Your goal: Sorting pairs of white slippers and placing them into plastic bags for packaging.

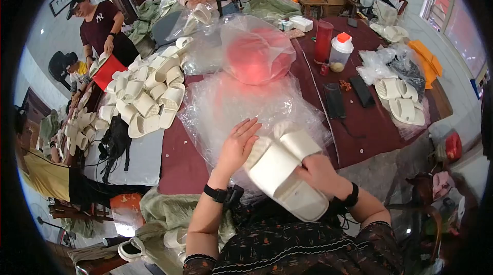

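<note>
My right hand (318, 172) grips a pair of cream slide slippers (285, 172), stacked together and held just above the table edge in front of me. My left hand (237, 144) lies flat with fingers spread on a heap of clear plastic bags (231, 103) beside the slippers. A black band sits on each wrist.
A large pile of cream slippers (146, 97) lies at the left on the dark red table (380, 126). Behind the bags sits a red object in a plastic bag (257, 51), with a red bottle (323, 41) and a jar (340, 51). More bagged slippers (400, 100) lie at the right. Other people stand and sit around the far and left sides.
</note>
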`<state>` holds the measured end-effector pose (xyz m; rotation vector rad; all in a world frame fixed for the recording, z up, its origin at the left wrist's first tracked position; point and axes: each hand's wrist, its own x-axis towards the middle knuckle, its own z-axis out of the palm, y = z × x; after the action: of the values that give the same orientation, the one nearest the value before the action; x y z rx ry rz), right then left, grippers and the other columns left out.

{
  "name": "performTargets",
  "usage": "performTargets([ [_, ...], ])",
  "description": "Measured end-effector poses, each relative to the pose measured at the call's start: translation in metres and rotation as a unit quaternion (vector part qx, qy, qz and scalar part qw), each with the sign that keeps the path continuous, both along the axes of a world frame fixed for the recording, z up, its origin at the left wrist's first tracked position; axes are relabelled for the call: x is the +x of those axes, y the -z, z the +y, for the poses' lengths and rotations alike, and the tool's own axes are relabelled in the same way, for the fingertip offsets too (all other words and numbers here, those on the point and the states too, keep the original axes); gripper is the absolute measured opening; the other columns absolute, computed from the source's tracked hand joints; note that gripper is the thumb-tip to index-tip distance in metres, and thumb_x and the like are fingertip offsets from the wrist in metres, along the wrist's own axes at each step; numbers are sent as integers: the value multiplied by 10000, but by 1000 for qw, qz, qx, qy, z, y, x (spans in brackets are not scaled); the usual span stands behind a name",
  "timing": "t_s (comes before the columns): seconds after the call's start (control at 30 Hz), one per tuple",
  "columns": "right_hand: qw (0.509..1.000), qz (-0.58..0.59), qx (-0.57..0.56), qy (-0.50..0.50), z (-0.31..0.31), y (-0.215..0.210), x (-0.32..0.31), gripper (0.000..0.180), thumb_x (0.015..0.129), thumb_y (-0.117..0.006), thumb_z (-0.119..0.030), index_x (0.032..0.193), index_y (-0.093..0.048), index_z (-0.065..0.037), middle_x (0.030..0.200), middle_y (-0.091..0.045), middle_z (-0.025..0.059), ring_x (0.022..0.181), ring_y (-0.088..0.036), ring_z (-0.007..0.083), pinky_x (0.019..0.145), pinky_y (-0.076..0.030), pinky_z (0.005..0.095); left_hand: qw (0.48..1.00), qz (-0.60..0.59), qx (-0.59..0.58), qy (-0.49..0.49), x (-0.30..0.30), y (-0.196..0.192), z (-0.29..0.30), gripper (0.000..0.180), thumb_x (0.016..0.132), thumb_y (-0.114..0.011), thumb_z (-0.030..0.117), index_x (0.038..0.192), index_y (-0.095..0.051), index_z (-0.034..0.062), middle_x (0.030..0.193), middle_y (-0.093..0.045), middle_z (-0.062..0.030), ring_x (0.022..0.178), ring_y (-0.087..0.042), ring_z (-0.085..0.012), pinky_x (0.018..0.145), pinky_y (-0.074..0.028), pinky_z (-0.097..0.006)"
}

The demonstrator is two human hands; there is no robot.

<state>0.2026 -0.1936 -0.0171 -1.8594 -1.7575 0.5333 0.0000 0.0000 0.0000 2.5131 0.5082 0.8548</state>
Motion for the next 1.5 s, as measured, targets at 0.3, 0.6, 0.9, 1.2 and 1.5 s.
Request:
performTargets([
  [0.3, 995, 2, 80, 57, 14, -22, -5, 430, 915, -592, -294, 649, -636, 41, 608, -593, 245, 588, -624, 409, 612, -498, 481, 998, -32, -28, -36, -15, -5, 0, 313, 960, -560, 106, 1251, -644, 28, 1315, -622, -163, 1236, -559, -353, 1022, -461, -406],
  [0.6, 999, -26, 43, -3, 29, -28, -24, 409, 905, -615, -309, 697, -659, 40, 619, -626, 214, 597, -649, 384, 600, -517, 464, 1000, -17, 4, -14, -10, -16, -7, 326, 937, -597, 119, 1249, -650, 40, 1336, -613, -152, 1316, -501, -376, 1066, -435, -435],
  [0.9, 997, 28, 61, 49, 23, -29, -14, 427, 910, -603, -300, 683, -627, 61, 642, -611, 247, 609, -644, 397, 591, -496, 473, 996, -40, 76, -25, -33, -43, -36, 303, 899, -625, 111, 1189, -679, 42, 1261, -666, -118, 1173, -622, -347, 963, -504, -418],
  [1.2, 995, -23, 88, 49, 29, -3, -23, 395, 889, -619, -293, 652, -634, 24, 638, -624, 214, 598, -639, 387, 582, -501, 465, 994, 11, 39, -106, -29, -22, -39, 309, 872, -618, 62, 1174, -669, 21, 1162, -689, -156, 1005, -654, -363, 864, -533, -423],
  [1.5, 993, -19, 115, -27, 44, -3, -29, 376, 897, -618, -285, 660, -651, 6, 635, -628, 203, 596, -638, 382, 583, -500, 476, 986, 32, 103, -125, -33, -27, -30, 462, 748, -608, -39, 1183, -674, 102, 1213, -681, -68, 1116, -618, -317, 918, -495, -457],
])
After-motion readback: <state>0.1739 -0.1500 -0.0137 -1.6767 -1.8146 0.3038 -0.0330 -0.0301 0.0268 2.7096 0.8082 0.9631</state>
